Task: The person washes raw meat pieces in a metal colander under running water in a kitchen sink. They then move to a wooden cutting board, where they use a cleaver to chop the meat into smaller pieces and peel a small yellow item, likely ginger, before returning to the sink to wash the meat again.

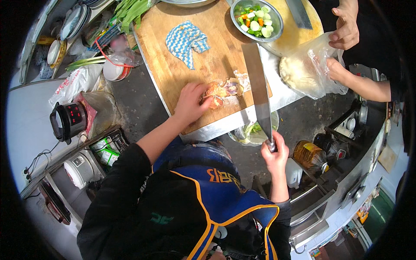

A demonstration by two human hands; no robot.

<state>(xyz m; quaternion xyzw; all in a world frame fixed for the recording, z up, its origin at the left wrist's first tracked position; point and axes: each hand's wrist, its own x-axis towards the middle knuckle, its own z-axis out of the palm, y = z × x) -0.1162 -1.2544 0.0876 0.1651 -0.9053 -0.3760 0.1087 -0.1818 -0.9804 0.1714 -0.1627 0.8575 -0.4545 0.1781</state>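
On a wooden cutting board (213,58) lies a piece of raw meat (229,88), probably poultry, with yellowish skin and pink flesh. My left hand (192,101) grips its left end between thumb and fingers, hiding part of it. A large cleaver (260,84) is in my right hand (275,151), held by its handle at the front of the board. The broad blade points away from me, raised to the right of the meat and casting a shadow on the board. Bits of meat and skin are scattered beside the piece.
A blue-and-white cloth (187,42) lies on the board. Behind are a metal bowl (256,21) of chopped vegetables and another knife (299,14). At right, another person's hands (346,31) hold a plastic bag (320,71) around pale dough. A lined bin (252,133) stands below the board.
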